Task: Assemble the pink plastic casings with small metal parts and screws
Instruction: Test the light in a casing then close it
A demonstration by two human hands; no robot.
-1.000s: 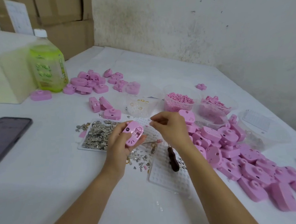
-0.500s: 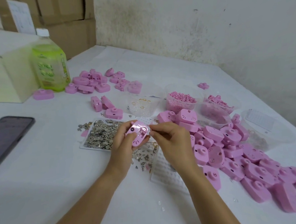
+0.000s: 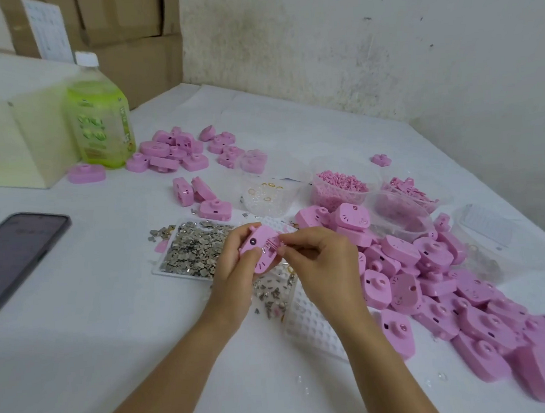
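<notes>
The left grip [image 3: 233,270] curls round a pink casing [image 3: 261,249], held tilted just above the desk [image 3: 112,330]. The right grip [image 3: 320,261] pinches at that casing's right edge; what lies between its fingertips is too small to tell. The desk is white and stands against a stained pale wall [image 3: 383,53], with cardboard boxes [image 3: 129,29] at the far left. A tray of small metal parts [image 3: 194,253] lies just left of the grips, and a heap of casings [image 3: 431,276] spreads to the right.
</notes>
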